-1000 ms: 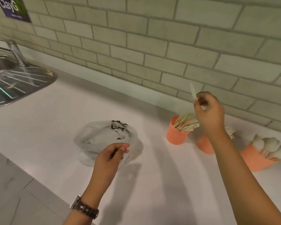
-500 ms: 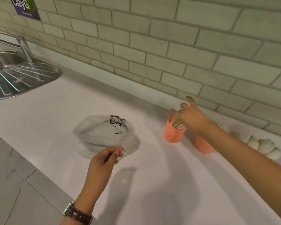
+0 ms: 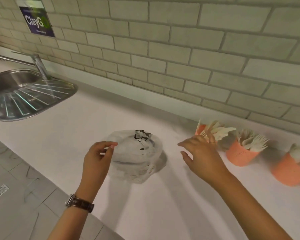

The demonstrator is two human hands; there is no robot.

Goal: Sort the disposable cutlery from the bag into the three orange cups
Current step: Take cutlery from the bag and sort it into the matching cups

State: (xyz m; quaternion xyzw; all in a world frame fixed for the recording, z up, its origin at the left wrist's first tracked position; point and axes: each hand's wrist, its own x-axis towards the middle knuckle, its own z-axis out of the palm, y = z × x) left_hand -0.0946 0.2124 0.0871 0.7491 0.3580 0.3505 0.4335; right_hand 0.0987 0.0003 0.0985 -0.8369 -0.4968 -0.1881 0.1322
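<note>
A clear plastic bag with black print lies on the white counter. My left hand pinches the bag's near-left edge between thumb and forefinger. My right hand hovers just right of the bag with its fingers spread and nothing in it, partly covering the left orange cup, which holds pale knives. The middle orange cup holds forks. At the right edge stands the third orange cup, filled with spoons.
A steel sink with a drainboard and a tap sits at the far left. A tiled wall runs behind the counter, with a dark sign on it. The counter's front edge drops to a grey floor at the lower left.
My right hand put a knife into the left cup, let go, and has moved back left toward the bag, empty. My left hand has kept its pinch on the bag.
</note>
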